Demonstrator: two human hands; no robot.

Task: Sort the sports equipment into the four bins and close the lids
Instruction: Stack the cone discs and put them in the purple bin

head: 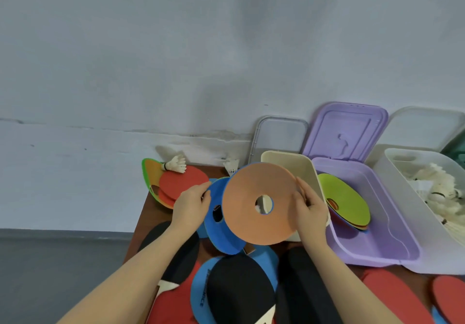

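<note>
I hold an orange disc cone (254, 198) with a centre hole, tilted up above the table. My right hand (310, 208) grips its right rim. Behind it a blue disc cone (216, 225) is gripped at its left edge by my left hand (192, 204). The purple bin (372, 225) to the right is open and holds a stack of disc cones, a lime one (346, 200) on top. A cream bin (293, 165) stands behind the orange disc. A white bin (392, 170) at far right holds several shuttlecocks (432, 187).
Table tennis paddles (239, 291), black and red, lie along the near table edge. More disc cones (181, 181) and a shuttlecock (176, 165) lie at the back left corner; another shuttlecock (232, 165) is near the wall. Open lids (279, 135) lean against the wall.
</note>
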